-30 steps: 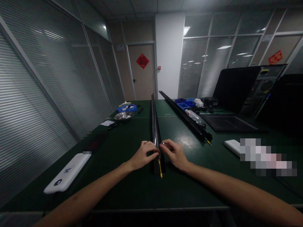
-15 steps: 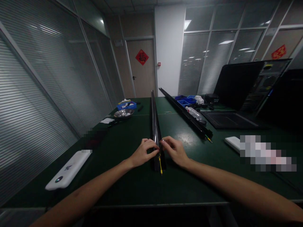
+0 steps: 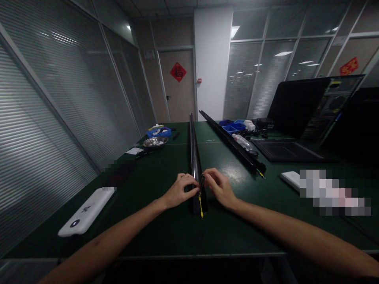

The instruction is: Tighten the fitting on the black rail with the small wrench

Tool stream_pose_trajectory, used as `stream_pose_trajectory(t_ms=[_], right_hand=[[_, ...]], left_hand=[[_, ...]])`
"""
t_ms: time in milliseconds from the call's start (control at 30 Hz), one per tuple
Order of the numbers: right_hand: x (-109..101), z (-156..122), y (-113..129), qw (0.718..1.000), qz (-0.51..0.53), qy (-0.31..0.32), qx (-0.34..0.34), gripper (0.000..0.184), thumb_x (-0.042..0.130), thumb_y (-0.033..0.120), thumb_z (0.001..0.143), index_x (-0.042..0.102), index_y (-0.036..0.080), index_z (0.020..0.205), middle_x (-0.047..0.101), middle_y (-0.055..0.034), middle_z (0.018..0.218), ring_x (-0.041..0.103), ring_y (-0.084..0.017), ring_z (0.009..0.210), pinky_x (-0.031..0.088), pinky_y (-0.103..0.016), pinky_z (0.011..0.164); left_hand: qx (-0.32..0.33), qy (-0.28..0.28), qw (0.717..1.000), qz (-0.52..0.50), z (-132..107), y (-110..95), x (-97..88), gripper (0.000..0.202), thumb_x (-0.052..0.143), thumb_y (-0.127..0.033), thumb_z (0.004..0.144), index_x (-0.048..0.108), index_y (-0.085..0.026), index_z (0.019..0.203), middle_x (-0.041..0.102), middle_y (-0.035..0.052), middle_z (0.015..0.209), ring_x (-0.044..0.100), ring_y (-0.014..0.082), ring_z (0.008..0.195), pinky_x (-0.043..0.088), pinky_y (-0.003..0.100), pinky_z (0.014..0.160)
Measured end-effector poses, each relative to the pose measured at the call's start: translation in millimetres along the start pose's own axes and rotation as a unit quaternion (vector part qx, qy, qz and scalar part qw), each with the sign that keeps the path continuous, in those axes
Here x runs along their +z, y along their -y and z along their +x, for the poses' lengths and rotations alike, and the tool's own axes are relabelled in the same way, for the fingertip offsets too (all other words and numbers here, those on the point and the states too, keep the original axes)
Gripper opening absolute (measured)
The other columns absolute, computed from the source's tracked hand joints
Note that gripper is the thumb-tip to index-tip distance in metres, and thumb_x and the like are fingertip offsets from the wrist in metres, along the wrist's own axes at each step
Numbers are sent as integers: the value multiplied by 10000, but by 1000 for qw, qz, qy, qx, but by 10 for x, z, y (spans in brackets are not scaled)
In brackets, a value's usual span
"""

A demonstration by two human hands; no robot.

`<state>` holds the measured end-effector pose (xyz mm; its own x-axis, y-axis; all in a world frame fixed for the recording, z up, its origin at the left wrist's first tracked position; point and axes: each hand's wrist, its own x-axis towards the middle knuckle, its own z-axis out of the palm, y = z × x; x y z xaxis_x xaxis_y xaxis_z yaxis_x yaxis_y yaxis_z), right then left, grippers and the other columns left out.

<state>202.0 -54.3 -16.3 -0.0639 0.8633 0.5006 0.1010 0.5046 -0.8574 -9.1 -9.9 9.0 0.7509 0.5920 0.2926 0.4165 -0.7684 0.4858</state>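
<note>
A long black rail [image 3: 192, 150] lies lengthwise on the dark green table [image 3: 166, 228], running away from me. My left hand [image 3: 178, 191] is curled against the left side of its near end, fingers pinched on the rail's edge. My right hand [image 3: 218, 187] is curled at the right side, fingertips pinching a small dark part [image 3: 202, 180] at the rail's top edge. A yellow wire [image 3: 200, 206] hangs from the near end between my hands.
A second black rail [image 3: 233, 146] lies diagonally to the right. A white device [image 3: 85, 211] sits at the left, a metal bowl [image 3: 155, 142] and blue bins [image 3: 159, 132] farther back, a clear bottle [image 3: 242, 142], an open black case [image 3: 299, 118] and a white object [image 3: 291, 179] at the right.
The view shifted slightly downward. My right fingers have lifted and now pinch a small dark part at the rail; my left hand has barely moved.
</note>
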Motion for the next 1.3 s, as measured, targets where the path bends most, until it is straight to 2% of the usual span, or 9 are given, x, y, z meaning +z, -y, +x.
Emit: stream_pose_trajectory(t_ms=[433, 667, 1300], right_hand=[[-12, 4, 3, 1000, -19, 1, -15, 286, 525, 439, 1019, 653, 184, 1035, 607, 5, 745, 528, -103, 561, 397, -203, 487], [-15, 3, -9, 1000, -17, 7, -12, 302, 501, 444, 1029, 650, 182, 1049, 591, 9, 731, 524, -107, 559, 392, -200, 482], [-1, -10, 16, 1000, 8, 2, -2, 296, 571, 444, 988, 649, 182, 1103, 617, -2, 751, 544, -108, 558, 414, -201, 477]], left_hand=[[8, 2, 1000, -10, -3, -9, 6, 73, 606, -279, 965, 653, -226, 984, 696, -3, 1050, 584, 208, 1089, 290, 387, 1023], [5, 4, 1000, -12, -6, -41, -13, 112, 601, -320, 970, 654, -224, 985, 702, 11, 1050, 582, 220, 1089, 306, 389, 1017], [8, -11, 1000, -6, 5, 21, 43, 131, 576, -307, 972, 670, -225, 1011, 716, 10, 1077, 600, 214, 1099, 332, 384, 1039]])
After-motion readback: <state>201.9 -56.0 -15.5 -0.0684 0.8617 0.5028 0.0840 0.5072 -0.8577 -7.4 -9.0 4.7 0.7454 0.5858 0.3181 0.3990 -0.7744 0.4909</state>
